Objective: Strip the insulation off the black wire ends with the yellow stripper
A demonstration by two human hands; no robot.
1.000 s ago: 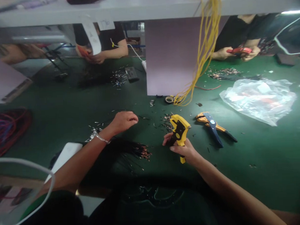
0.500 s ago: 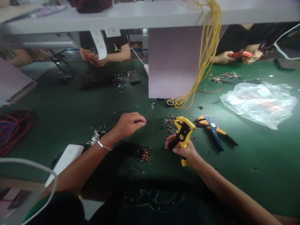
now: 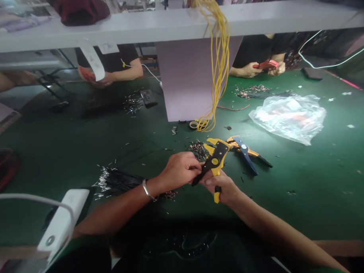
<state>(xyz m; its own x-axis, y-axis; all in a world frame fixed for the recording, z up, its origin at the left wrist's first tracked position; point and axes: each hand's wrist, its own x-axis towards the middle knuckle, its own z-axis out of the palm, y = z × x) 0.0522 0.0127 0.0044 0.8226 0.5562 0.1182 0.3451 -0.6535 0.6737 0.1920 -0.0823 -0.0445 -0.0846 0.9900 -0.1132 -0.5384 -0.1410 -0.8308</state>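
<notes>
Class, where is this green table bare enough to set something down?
Bare: between the red coil and black wire bundle; also below the plastic bag, barring small scraps. Crowded: around the left hand, yellow tool, wire clippings and blue tool.

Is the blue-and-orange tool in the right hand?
No, the right hand holds the yellow-and-black tool; the blue-and-orange tool lies on the table.

A yellow-and-black plier-like tool is held tilted just right of centre, its yellow jaws parted and facing left, one black handle angling down-left, the other, mostly yellow, pointing down.
</notes>
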